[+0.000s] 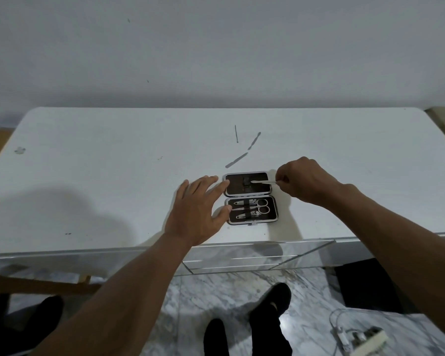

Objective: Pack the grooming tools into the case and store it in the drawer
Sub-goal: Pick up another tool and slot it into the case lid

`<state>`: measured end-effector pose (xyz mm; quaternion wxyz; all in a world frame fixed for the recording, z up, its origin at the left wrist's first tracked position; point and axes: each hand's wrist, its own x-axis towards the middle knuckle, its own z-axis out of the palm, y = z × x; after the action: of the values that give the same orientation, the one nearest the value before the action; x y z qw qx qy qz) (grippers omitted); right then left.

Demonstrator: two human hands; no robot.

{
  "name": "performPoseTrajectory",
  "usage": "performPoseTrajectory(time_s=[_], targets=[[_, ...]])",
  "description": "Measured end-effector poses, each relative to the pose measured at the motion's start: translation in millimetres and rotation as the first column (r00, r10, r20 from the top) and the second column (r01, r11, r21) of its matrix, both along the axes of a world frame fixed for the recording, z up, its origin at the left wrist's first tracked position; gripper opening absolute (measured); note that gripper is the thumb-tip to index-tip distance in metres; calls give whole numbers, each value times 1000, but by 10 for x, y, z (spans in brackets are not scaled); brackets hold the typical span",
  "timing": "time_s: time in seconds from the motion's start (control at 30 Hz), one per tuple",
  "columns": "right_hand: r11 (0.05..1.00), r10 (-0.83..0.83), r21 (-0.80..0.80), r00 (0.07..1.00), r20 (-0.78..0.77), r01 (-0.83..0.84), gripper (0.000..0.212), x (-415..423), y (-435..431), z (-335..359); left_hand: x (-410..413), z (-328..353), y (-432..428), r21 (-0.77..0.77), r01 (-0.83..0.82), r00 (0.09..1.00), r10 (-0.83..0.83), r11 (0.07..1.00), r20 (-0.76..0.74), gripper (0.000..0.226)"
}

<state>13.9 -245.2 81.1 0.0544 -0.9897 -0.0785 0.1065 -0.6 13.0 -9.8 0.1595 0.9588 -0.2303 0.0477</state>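
A small dark grooming case [272, 211] lies open on the white table [113, 176], near its front edge. Its near half holds scissors [261, 206] and two nail clippers under a strap. My left hand [198, 209] rests flat, fingers spread, against the case's left edge. My right hand [306, 182] pinches a thin metal tool [261, 181] and holds its tip over the far half of the case. Three more slim tools lie loose beyond the case: a thin pick [236, 133], a pusher [254, 140] and a file [237, 160].
A drawer front [257, 255] sits below the table edge, right under the case. The floor is marble, with my dark shoes [270, 309] on it. A white cable and adapter [355, 337] lie at lower right. A wall stands behind the table.
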Motion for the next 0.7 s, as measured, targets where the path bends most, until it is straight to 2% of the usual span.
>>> performPoseTrajectory(time_s=[0.23, 0.43, 0.7], targets=[[995, 101, -1, 994, 29, -101, 20, 11, -9, 0, 0, 12, 4, 5, -1, 1000, 1, 1000, -7, 58], [998, 68, 11, 995, 67, -69, 22, -1, 100, -20, -2, 13, 1, 10, -7, 1000, 7, 1000, -6, 58], [1000, 12, 26, 999, 38, -13, 23, 19, 253, -46, -5, 14, -3, 11, -6, 1000, 6, 1000, -19, 58]])
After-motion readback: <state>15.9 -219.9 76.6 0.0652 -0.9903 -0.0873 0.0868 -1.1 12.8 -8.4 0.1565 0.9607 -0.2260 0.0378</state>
